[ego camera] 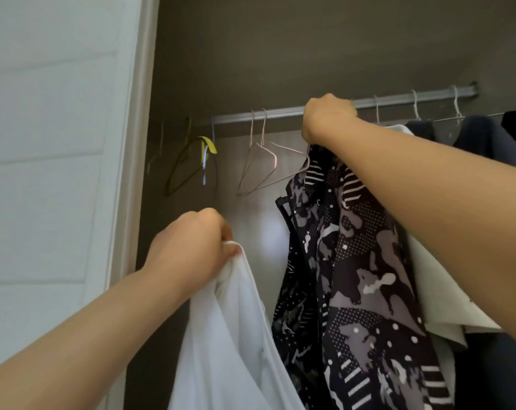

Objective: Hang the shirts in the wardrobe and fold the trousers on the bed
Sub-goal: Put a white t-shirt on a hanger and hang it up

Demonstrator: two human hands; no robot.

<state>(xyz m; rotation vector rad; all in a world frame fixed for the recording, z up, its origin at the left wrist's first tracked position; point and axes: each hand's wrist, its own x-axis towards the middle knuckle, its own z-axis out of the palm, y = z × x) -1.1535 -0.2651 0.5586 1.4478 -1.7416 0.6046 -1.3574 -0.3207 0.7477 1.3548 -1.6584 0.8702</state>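
My right hand [327,119] is raised to the metal wardrobe rail [280,112], fingers closed at the top of a black, grey and white patterned shirt [354,261] that hangs down from it. Its hanger is hidden by the hand. My left hand [191,247] is lower and to the left, shut on a bunch of a white shirt [230,344] that drapes down to the frame's bottom edge.
Two empty pale wire hangers [259,161] and a yellow-green hanger [188,161] hang on the rail's left part. A white garment [440,291] and dark clothes [487,137] hang at the right. The white wardrobe door [58,173] stands at the left.
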